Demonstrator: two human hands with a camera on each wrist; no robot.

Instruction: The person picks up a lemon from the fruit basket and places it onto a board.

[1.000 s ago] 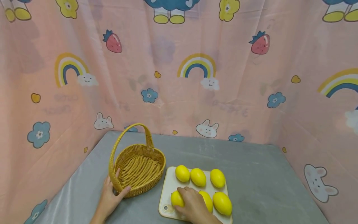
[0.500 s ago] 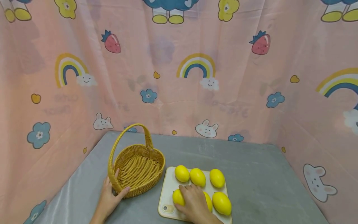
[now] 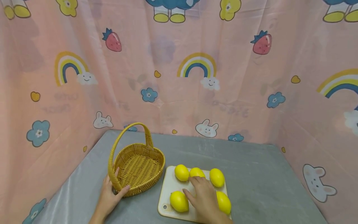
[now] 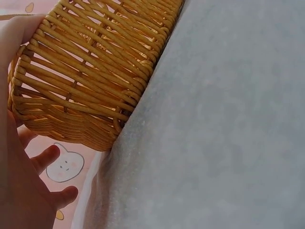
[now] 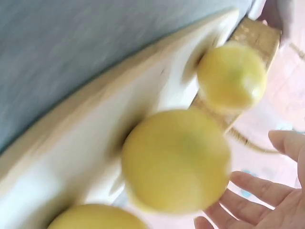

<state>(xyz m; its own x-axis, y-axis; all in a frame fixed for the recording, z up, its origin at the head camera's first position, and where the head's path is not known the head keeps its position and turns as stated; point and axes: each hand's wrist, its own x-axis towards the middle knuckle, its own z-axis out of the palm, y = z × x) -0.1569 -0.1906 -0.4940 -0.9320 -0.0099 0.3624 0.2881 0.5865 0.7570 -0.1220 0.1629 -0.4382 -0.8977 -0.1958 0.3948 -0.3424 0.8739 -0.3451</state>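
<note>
A yellow wicker basket [image 3: 139, 169] with a tall hooped handle stands on the left of the table. My left hand [image 3: 108, 194] grips its near left side at the foot of the handle, thumb over the rim; in the left wrist view the other fingers [image 4: 46, 157] spread along the outside. My right hand [image 3: 204, 196] hovers over a white cutting board [image 3: 167, 186] bearing several lemons, fingers parted. In the right wrist view its fingertips come right beside a lemon [image 5: 176, 160]. The front-left lemon [image 3: 179, 201] lies free of the hand. The front-middle lemon is hidden behind the hand.
A back row of lemons [image 3: 217, 177] lines the board's far side, and another lemon [image 3: 223, 202] sits at its front right. Grey cloth covers the table [image 3: 251, 174]. A pink patterned curtain [image 3: 173, 109] encloses the back and both sides.
My right hand has let go of the front-left lemon and moved up and right over the board, its fingers opening. The left hand and the basket have stayed in place.
</note>
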